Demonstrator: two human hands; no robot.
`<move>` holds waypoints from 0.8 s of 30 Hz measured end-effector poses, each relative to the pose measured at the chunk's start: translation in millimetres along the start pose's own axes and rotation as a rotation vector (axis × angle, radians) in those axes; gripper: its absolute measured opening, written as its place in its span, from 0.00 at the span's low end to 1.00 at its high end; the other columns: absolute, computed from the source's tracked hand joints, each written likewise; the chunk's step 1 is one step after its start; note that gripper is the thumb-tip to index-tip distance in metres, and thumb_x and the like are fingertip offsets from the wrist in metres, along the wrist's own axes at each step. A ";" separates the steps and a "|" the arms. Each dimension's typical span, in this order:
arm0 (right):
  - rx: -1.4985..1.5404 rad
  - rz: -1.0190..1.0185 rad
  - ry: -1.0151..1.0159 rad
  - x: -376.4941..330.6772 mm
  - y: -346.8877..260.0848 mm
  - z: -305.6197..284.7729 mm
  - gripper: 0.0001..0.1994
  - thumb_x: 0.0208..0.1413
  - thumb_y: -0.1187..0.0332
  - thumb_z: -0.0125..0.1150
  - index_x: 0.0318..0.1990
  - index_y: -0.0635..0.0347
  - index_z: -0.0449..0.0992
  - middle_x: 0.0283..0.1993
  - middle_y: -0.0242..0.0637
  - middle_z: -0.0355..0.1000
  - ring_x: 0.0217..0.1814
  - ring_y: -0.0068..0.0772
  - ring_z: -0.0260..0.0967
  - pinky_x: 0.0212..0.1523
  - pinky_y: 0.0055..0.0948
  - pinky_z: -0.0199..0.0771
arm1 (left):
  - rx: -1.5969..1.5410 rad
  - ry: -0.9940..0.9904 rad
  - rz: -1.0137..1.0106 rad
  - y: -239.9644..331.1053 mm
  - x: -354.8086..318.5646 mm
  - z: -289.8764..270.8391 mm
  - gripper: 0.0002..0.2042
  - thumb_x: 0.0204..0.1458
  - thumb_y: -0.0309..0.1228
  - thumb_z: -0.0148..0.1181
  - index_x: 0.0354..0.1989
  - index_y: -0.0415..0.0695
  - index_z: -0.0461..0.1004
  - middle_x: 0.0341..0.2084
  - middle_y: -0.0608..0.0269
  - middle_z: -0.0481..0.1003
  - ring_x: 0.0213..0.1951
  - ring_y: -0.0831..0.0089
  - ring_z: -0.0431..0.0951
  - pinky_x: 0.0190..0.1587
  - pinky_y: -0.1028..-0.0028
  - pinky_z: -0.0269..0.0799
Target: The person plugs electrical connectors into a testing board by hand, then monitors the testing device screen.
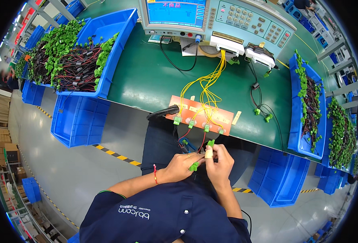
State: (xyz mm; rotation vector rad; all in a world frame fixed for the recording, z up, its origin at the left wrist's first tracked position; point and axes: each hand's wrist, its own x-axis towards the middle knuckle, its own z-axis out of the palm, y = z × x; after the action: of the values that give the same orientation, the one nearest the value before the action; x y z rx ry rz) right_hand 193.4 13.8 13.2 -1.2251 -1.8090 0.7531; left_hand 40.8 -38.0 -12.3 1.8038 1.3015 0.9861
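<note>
My left hand (180, 167) is closed, with a green connector (193, 166) showing at its fingertips. Close beside it, my right hand (219, 164) pinches another green connector (211, 143) between thumb and fingers; a yellow wrap covers part of a digit. Both hands are in front of my body, just below the bench edge. Red and black wires (202, 145) run from the orange board (179, 101) toward my hands. Along the board's near edge sit several green connectors (206, 128), with yellow wires (205, 87) leading from the board up to the tester. The wire ends between my fingers are hidden.
A tester (248, 24) with a lit screen stands at the back of the green bench (138, 77). Blue bins (120, 48) of wire harnesses flank it, including a right-hand bin (294, 121). A black cable (260, 97) lies right of the board. Lower blue bins (79, 121) hang below bench level.
</note>
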 end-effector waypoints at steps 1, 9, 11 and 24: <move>0.111 0.148 -0.027 0.2 2.2 -1.6 0.04 0.56 0.77 0.60 0.32 0.69 0.73 0.27 0.33 0.72 0.23 0.16 0.65 0.25 0.21 0.66 | 0.001 -0.001 0.002 3.2 0.8 -0.7 0.16 0.52 0.21 0.59 0.50 0.37 0.73 0.33 0.48 0.78 0.33 0.51 0.79 0.33 0.64 0.76; 0.852 0.585 -0.149 11.3 26.5 -6.0 0.12 0.64 0.69 0.48 0.30 0.64 0.73 0.27 0.33 0.71 0.26 0.16 0.63 0.30 0.17 0.61 | -0.205 0.268 -0.084 2.0 -19.3 -15.6 0.06 0.59 0.25 0.56 0.41 0.36 0.76 0.33 0.57 0.76 0.32 0.70 0.76 0.36 0.75 0.72; 0.891 0.582 -0.181 14.8 29.1 -7.0 0.12 0.64 0.68 0.47 0.29 0.63 0.72 0.26 0.32 0.71 0.27 0.17 0.64 0.31 0.18 0.62 | -0.535 0.455 -0.381 -11.1 -33.0 -12.2 0.07 0.62 0.28 0.55 0.42 0.38 0.73 0.31 0.66 0.71 0.28 0.80 0.70 0.30 0.79 0.67; 0.721 0.456 -0.366 -1.8 55.3 -5.9 0.18 0.65 0.62 0.52 0.53 0.69 0.71 0.49 0.38 0.73 0.54 0.26 0.66 0.56 0.28 0.64 | -0.614 -0.130 -0.525 -31.2 -24.8 -16.8 0.14 0.65 0.37 0.50 0.43 0.40 0.76 0.27 0.72 0.71 0.29 0.85 0.68 0.33 0.81 0.65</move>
State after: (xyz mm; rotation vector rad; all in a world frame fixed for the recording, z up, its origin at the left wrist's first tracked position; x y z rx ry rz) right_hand 224.0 31.8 -29.7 -1.0376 -1.3065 1.7986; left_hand 7.4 -52.1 -35.9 0.9759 1.1392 0.8302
